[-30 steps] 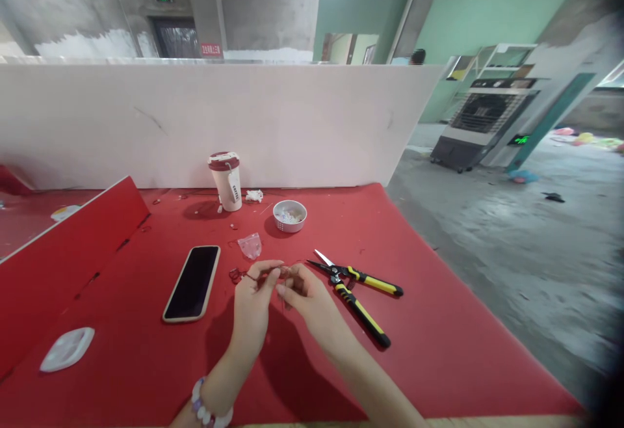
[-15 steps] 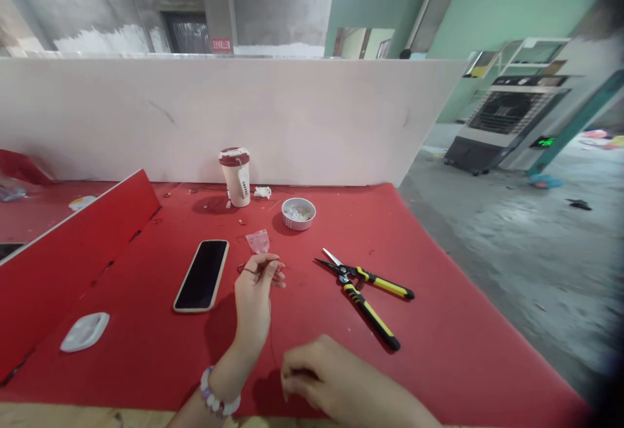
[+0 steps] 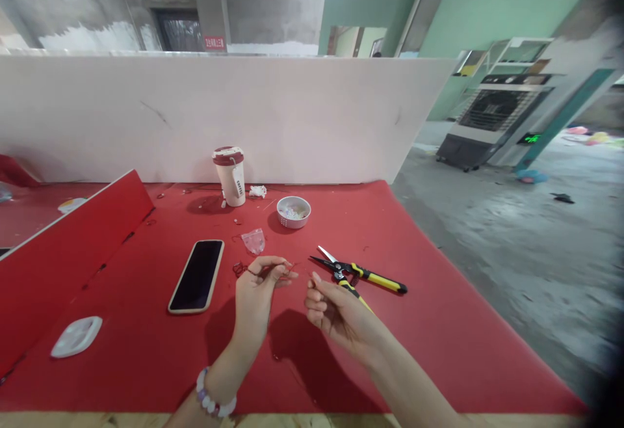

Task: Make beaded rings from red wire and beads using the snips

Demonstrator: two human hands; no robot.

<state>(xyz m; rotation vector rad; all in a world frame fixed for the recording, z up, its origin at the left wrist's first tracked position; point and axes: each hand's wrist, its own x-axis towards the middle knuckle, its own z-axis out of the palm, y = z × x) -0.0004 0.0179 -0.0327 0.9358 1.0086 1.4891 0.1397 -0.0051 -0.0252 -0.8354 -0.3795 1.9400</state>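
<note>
Bare concrete and green-painted walls (image 3: 273,5) stand behind a long pale partition (image 3: 273,116), which closes off the far side of a red worktop (image 3: 439,350). Over its middle, the hands are apart but close: the left hand (image 3: 263,288) pinches a fine reddish thread (image 3: 291,267) between thumb and forefinger, and the right hand (image 3: 336,314) is pinched on what looks like the same strand.

Red on red is hard to follow, so a missed loop or a slipped pinch seems the likeliest trouble; a hard tug might snap something this thin. Yellow-and-black shears (image 3: 385,280) lie spread beneath the right forearm's far side, one handle partly hidden by that hand, their tips just beyond its fingertips, where slack could snag.

Left of the hands lies a phone (image 3: 196,277), well clear of them. Farther back stand a lidded cup (image 3: 234,184) and a small bowl (image 3: 293,213) of tiny pieces. Nearer are a clear bag (image 3: 254,241) and, beside the left knuckles, a dark coil of cord (image 3: 238,268) that might tangle in.
</note>
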